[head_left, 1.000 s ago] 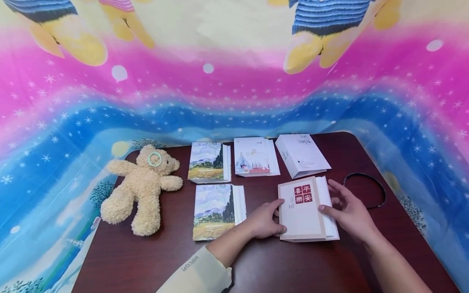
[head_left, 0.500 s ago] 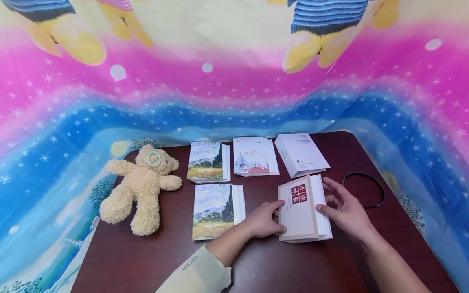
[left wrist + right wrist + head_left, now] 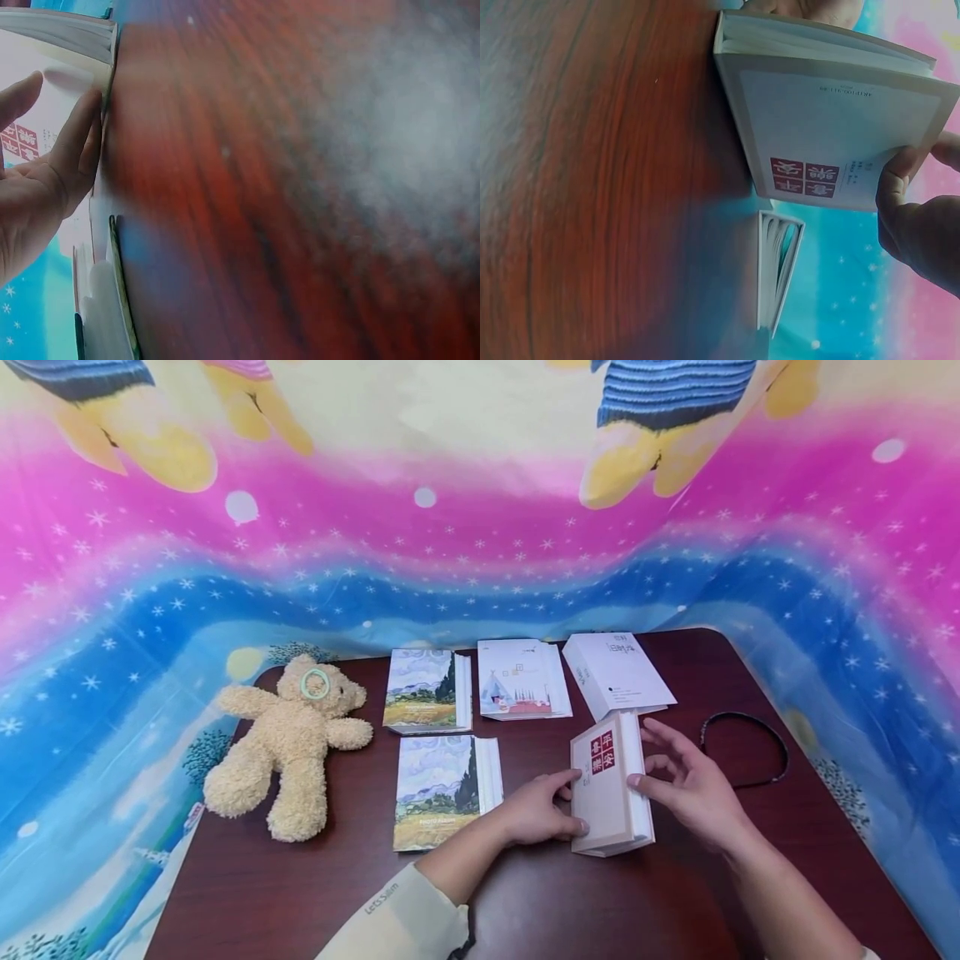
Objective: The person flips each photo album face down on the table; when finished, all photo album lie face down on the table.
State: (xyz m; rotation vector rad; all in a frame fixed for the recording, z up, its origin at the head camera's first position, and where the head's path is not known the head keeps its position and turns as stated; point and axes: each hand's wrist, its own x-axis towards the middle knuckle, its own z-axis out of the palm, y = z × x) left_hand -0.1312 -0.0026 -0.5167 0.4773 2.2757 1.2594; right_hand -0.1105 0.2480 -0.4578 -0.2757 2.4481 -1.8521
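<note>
A thick photo album [image 3: 606, 789] with a pale cover and a red block of characters stands tilted on the table, its right side raised. My right hand [image 3: 693, 785] grips that raised edge, thumb on the front and fingers behind. At the lower left edge, my left hand [image 3: 540, 810] holds the album between thumb and forefinger; its other fingers are mostly hidden. In the right wrist view the cover [image 3: 817, 127] fills the upper right, with my right thumb [image 3: 896, 176] against it. The left wrist view shows my left hand [image 3: 45, 176] beside the album.
Two landscape-painted albums [image 3: 431, 689] lie left of centre, one behind the other. A white tent-print album [image 3: 517, 681] and a plain white one [image 3: 622, 672] lie at the back. A plush bear [image 3: 292, 752] is at left, a dark cord loop [image 3: 780, 743] at right.
The album's right side has risen and swung leftward, so its cover now faces more to the left. My right hand has moved left with it; my left hand has stayed nearly still.
</note>
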